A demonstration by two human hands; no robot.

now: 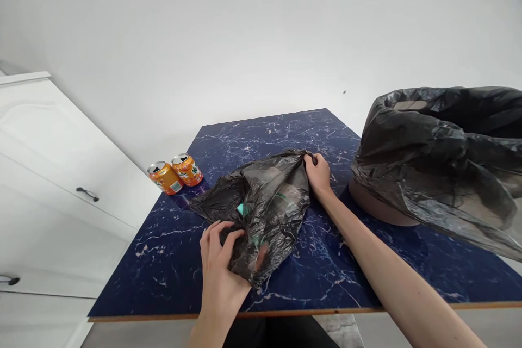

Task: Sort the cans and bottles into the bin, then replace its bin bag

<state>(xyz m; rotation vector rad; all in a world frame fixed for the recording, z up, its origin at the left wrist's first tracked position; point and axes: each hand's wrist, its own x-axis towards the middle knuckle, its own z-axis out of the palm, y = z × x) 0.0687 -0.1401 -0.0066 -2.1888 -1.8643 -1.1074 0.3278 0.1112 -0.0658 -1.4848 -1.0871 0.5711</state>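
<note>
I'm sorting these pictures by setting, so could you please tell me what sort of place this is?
Probably a room in a home: a white cabinet stands left of a blue marble-patterned table, and a plain white wall rises behind.

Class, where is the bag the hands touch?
In the head view, the black bag lies on the table between the left hand and right hand, right of the two cans and left of the bin.

The bag [273,212] is glossy, crinkled plastic, the cans [166,178] shiny metal.
</note>
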